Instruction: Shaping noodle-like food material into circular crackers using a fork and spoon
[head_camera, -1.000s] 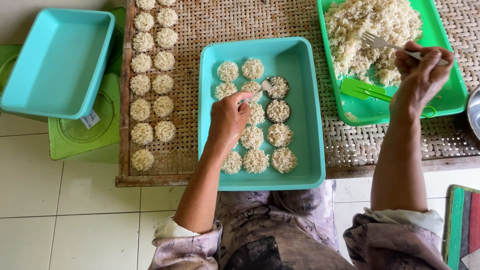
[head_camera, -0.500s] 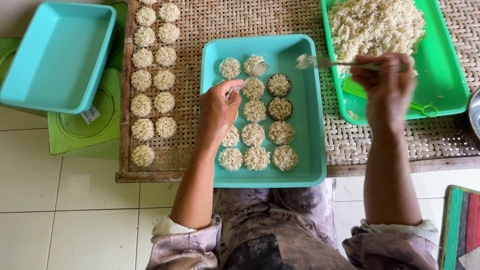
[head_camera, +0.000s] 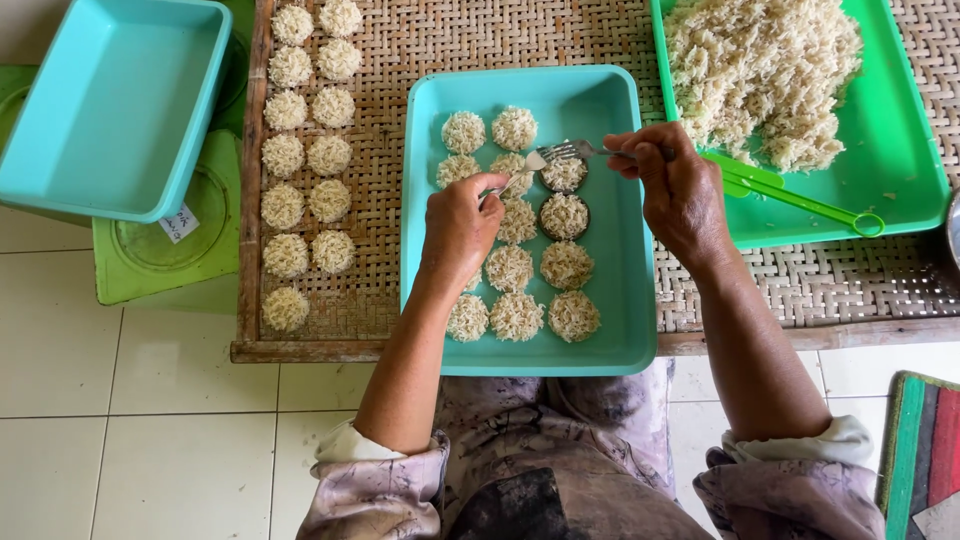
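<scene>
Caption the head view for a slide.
Right hand holds a fork over noodle rounds in a turquoise tray; left hand steadies one.

A woven rattan tray-table with a wooden rim (head_camera: 380, 300) fills the upper frame. Directly on it lie a turquoise rectangular plastic tray (head_camera: 625, 300) at centre, a green plastic tray (head_camera: 900, 170) upper right, and round pale noodle cakes (head_camera: 305, 155) in two columns at left.
</scene>
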